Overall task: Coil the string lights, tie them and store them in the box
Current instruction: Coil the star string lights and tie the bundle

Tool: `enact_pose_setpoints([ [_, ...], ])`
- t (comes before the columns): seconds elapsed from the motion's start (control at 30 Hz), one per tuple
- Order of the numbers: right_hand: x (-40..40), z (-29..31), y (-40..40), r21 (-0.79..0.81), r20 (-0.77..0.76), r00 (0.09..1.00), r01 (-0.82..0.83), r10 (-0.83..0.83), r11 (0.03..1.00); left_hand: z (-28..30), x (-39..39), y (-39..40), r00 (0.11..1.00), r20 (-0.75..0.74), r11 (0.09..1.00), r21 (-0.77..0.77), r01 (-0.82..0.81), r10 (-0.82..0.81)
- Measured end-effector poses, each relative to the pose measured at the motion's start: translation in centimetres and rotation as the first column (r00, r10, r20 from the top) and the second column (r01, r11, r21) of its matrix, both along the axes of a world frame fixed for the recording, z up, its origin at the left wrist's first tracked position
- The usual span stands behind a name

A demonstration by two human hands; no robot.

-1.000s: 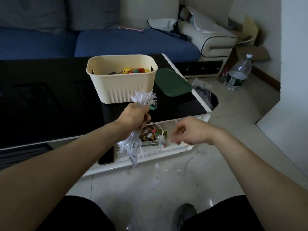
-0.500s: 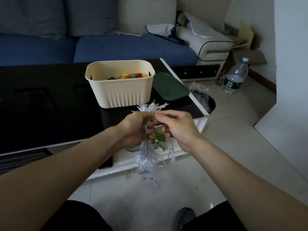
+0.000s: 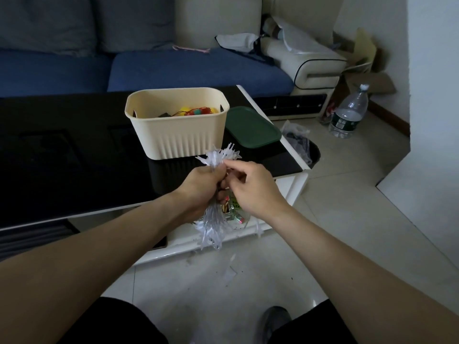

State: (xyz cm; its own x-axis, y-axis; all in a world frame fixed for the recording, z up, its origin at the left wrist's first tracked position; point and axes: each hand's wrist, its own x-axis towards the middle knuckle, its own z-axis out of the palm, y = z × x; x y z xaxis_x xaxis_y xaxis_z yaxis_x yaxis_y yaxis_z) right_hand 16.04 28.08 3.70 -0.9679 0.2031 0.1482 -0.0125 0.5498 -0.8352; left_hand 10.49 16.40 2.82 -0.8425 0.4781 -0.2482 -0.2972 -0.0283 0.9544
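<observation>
Both hands now meet at the bundle of string lights (image 3: 212, 227), where a second ago the right hand (image 3: 250, 187) was off to the side, clear of it. The left hand (image 3: 201, 187) grips the bundle round its middle in a closed fist, with spiky clear ends sticking out above and below. The right hand's fingertips (image 3: 226, 165) are pressed together in a pinch at the top of the bundle, probably on a loose strand, though what they hold is too fine to tell. That suggests coiling is done and tying is under way. The bundle hangs in the air just off the near right corner of the black table (image 3: 62, 157). The cream box (image 3: 177, 135) stands open near the table's right edge, already holding some coloured bits, its green lid (image 3: 252, 127) lying beside it. Nothing stands between the hands and the box, so the way there looks free.
</observation>
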Motion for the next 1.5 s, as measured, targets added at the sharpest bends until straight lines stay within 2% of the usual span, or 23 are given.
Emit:
enact_pose_setpoints([
  [0.07,0.0,0.1,0.2,-0.023,-0.022,0.999,0.036,-0.036,0.999,0.3,-0.3,-0.2,0.999,0.011,0.999,0.032,-0.043,0.043],
  [0.17,-0.1,0.1,0.9,-0.106,0.038,0.997,0.066,-0.063,0.992,1.1,-0.8,-0.3,0.989,0.081,0.984,0.118,-0.135,0.126],
  [0.27,0.1,0.3,1.5,-0.051,0.108,0.994,-0.001,0.007,0.999,1.8,-1.5,-0.5,0.961,0.113,0.954,0.137,-0.268,0.254],
  [0.37,0.1,0.5,2.5,0.022,0.255,0.962,-0.102,0.093,0.995,2.4,-2.2,-1.2,0.942,0.158,0.926,0.193,-0.324,0.297],
  [0.4,0.2,0.6,2.8,-0.009,0.313,0.936,-0.167,0.161,0.986,2.5,-2.3,-1.5,0.940,0.188,0.917,0.230,-0.325,0.286],
  [0.47,0.6,0.4,3.2,-0.225,0.369,0.871,-0.255,0.325,0.940,2.7,-2.4,-1.9,0.940,0.229,0.906,0.285,-0.314,0.254],
  [0.53,1.1,0.5,3.7,-0.457,0.368,0.829,-0.234,0.422,0.858,2.7,-2.2,-1.9,0.932,0.259,0.892,0.308,-0.330,0.255],
  [0.6,1.3,0.7,4.4,-0.508,0.383,0.816,-0.205,0.433,0.837,2.7,-2.3,-2.0,0.927,0.249,0.893,0.286,-0.347,0.281],
  [0.77,1.4,0.3,6.5,-0.244,0.435,0.863,-0.163,0.258,0.956,2.7,-3.2,-2.9,0.926,0.161,0.912,0.185,-0.367,0.341],
  [0.87,1.3,-0.1,6.3,-0.194,0.379,0.905,-0.125,0.192,0.973,2.4,-3.0,-2.7,0.941,0.162,0.939,0.127,-0.319,0.298],
  [1.0,0.8,-0.2,4.2,-0.048,0.336,0.914,-0.226,0.229,0.973,1.6,-1.9,-1.4,0.962,0.169,0.969,0.085,-0.233,0.216],
  [1.13,0.3,-0.5,2.9,-0.005,0.406,0.875,-0.286,0.264,0.958,1.2,-0.8,0.1,0.952,0.205,0.965,0.085,-0.247,0.226],
  [1.23,0.0,-0.9,2.7,0.037,0.424,0.866,-0.307,0.263,0.951,0.6,-0.6,0.4,0.963,0.163,0.976,-0.012,-0.216,0.215],
  [1.33,0.0,-1.3,2.9,-0.031,0.337,0.893,-0.306,0.298,0.952,0.2,0.0,0.3,0.980,0.154,0.991,-0.064,-0.116,0.124],
  [1.4,0.1,-1.1,2.6,-0.031,0.291,0.919,-0.268,0.265,0.963,-0.1,0.4,0.2,0.991,0.120,0.991,-0.124,-0.047,0.062],
  [1.5,0.2,-0.6,2.3,-0.086,0.288,0.924,-0.237,0.252,0.968,-0.3,0.8,-0.1,0.976,0.026,0.940,-0.267,0.214,-0.216],
])
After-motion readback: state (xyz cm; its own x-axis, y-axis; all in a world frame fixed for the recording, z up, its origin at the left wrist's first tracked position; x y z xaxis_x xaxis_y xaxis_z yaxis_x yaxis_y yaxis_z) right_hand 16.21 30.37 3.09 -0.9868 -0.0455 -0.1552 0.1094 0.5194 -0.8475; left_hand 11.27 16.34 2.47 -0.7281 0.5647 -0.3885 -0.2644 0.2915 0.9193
